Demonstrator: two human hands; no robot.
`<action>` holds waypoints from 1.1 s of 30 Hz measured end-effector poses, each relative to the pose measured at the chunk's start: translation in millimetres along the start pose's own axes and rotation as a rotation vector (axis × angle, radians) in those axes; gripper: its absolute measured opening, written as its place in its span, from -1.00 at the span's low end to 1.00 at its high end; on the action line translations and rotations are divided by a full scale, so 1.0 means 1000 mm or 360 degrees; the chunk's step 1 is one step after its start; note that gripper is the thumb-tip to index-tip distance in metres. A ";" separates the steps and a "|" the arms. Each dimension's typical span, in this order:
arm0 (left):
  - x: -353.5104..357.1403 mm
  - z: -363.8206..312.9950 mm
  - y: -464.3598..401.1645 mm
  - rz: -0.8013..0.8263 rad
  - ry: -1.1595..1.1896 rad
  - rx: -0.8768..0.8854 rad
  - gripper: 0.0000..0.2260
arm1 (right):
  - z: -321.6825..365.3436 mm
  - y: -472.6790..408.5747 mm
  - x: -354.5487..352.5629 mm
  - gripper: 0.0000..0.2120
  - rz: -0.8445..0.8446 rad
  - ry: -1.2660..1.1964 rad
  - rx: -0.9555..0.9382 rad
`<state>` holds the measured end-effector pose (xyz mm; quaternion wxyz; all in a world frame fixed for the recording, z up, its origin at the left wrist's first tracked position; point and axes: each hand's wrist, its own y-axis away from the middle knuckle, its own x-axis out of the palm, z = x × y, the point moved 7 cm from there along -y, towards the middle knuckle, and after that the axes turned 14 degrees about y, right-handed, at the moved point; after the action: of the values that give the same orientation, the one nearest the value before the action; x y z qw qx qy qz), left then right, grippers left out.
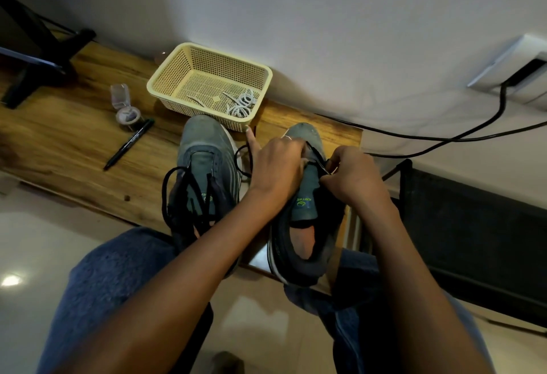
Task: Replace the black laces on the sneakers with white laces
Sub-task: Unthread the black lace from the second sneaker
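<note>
Now, both hands on right sneaker (307, 196), wooden table (74, 137).

Head view: left hand (276, 166) curled over the upper, little finger stretched out; right hand (352, 178) pinching black lace (318, 156) at the eyelets. Left sneaker (204, 163) just beside, loose black laces (189, 196) hanging. White laces (241, 105) lying in cream basket (165, 77) behind. Marker (128, 144) farther left.

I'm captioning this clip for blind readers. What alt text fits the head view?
Both hands, left hand and right hand, work the black lace on the right sneaker. The left sneaker is beside it; white laces lie in a basket.
</note>
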<state>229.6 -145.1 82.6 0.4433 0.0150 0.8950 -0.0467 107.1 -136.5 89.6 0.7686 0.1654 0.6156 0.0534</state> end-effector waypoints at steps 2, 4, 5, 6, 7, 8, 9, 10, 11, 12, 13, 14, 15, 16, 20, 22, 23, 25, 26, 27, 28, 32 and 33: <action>-0.008 0.008 -0.005 -0.0081 0.0042 -0.0068 -0.92 | -0.004 -0.001 -0.001 -0.82 0.0001 -0.0027 0.0022; -0.023 0.022 -0.010 -0.0242 0.0112 -0.0170 -0.94 | -0.006 -0.002 -0.001 -0.85 0.0005 -0.0037 0.0034; -0.029 0.029 -0.011 -0.0307 0.0126 -0.0221 -0.94 | -0.006 -0.002 -0.001 -0.85 0.0008 -0.0038 0.0029; -0.032 0.033 -0.011 -0.0334 0.0114 -0.0259 -0.94 | -0.005 -0.002 -0.001 -0.86 0.0009 -0.0036 0.0019; -0.033 0.034 -0.010 -0.0318 0.0090 -0.0271 -0.93 | -0.004 -0.002 -0.001 -0.85 0.0006 -0.0028 0.0005; -0.030 0.031 -0.009 -0.0266 0.0076 -0.0254 -0.91 | -0.002 -0.001 -0.001 -0.85 -0.0004 -0.0011 -0.0008; -0.024 0.026 -0.007 -0.0180 0.0090 -0.0218 -0.88 | -0.001 -0.001 -0.001 -0.83 -0.0012 0.0012 -0.0014; -0.015 0.020 -0.005 -0.0076 0.0125 -0.0180 -0.82 | 0.000 -0.001 -0.001 -0.81 -0.0017 0.0033 -0.0015; -0.006 0.014 -0.003 0.0023 0.0158 -0.0146 -0.76 | 0.001 -0.001 -0.001 -0.80 -0.0017 0.0047 -0.0013; 0.002 0.009 -0.001 0.0094 0.0161 -0.0115 -0.72 | 0.001 -0.001 -0.001 -0.79 -0.0016 0.0057 -0.0016; 0.006 0.006 0.001 0.0118 0.0141 -0.0085 -0.71 | 0.002 -0.001 -0.001 -0.79 -0.0015 0.0070 -0.0026; 0.007 0.005 0.001 0.0101 0.0116 -0.0062 -0.74 | 0.004 -0.001 -0.001 -0.79 -0.0016 0.0084 -0.0035; 0.006 0.005 0.000 0.0061 0.0101 -0.0052 -0.79 | 0.004 -0.001 -0.001 -0.79 -0.0020 0.0096 -0.0039; 0.004 0.006 -0.001 0.0031 0.0098 -0.0059 -0.84 | 0.005 -0.001 -0.001 -0.78 -0.0027 0.0104 -0.0039; 0.002 0.008 -0.003 0.0048 0.0113 -0.0144 -0.85 | 0.001 0.000 -0.002 -0.79 -0.0035 0.0068 -0.0007; 0.000 0.012 -0.005 0.0051 0.0139 -0.0220 -0.81 | -0.002 0.000 -0.002 -0.82 -0.0020 0.0010 0.0021; -0.002 0.015 -0.005 0.0026 0.0164 -0.0254 -0.80 | -0.002 -0.001 -0.002 -0.84 -0.0012 -0.0018 0.0021; -0.008 0.020 -0.006 -0.0048 0.0249 -0.0296 -0.82 | -0.001 -0.002 -0.001 -0.86 -0.0003 -0.0046 0.0011; -0.011 0.022 -0.006 -0.0091 0.0308 -0.0302 -0.83 | 0.000 -0.002 -0.001 -0.87 -0.0010 -0.0051 0.0012; -0.013 0.023 -0.005 -0.0134 0.0369 -0.0306 -0.84 | 0.000 -0.002 -0.001 -0.87 -0.0018 -0.0055 0.0017; -0.015 0.024 -0.005 -0.0164 0.0434 -0.0326 -0.84 | -0.001 -0.002 -0.001 -0.87 -0.0022 -0.0056 0.0021; -0.016 0.032 -0.005 -0.0158 0.0674 -0.0517 -0.86 | -0.004 -0.004 0.001 -0.88 0.0045 -0.0071 -0.0015; -0.015 0.032 -0.005 -0.0123 0.0676 -0.0519 -0.85 | -0.003 -0.004 0.001 -0.88 0.0064 -0.0076 -0.0031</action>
<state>263.7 -153.0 76.2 0.2400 -0.0814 0.9636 0.0854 104.0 -139.5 86.4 0.7835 0.1714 0.5931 0.0708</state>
